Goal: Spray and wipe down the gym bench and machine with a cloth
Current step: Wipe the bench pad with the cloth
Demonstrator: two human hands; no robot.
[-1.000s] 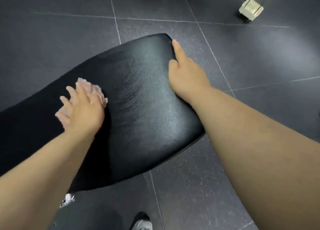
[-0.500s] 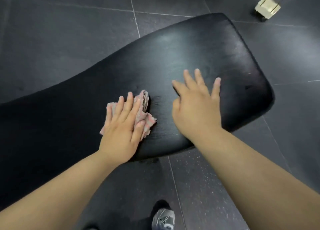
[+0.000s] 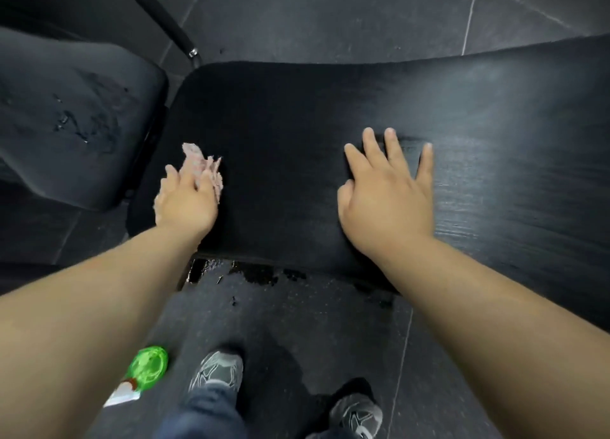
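Wiping step was in hand. The left hand (image 3: pixel 186 201) pressed a pink cloth (image 3: pixel 202 163), fingers near straight, against the left end of the black bench pad (image 3: pixel 297 108). The right hand (image 3: pixel 386 204) lay spread and empty on the pad, bracing. The adjoining seat pad (image 3: pixel 82 115) showed unwiped droplets. Judged next: carry the cloth across to it.

Bench pad (image 3: pixel 297 125) blk fine-grained vinyl-like, faint sheen — cloth (image 3: pixel 202 161) soft pink weave, bottle (image 3: pixel 148 367) translucent green plastic.
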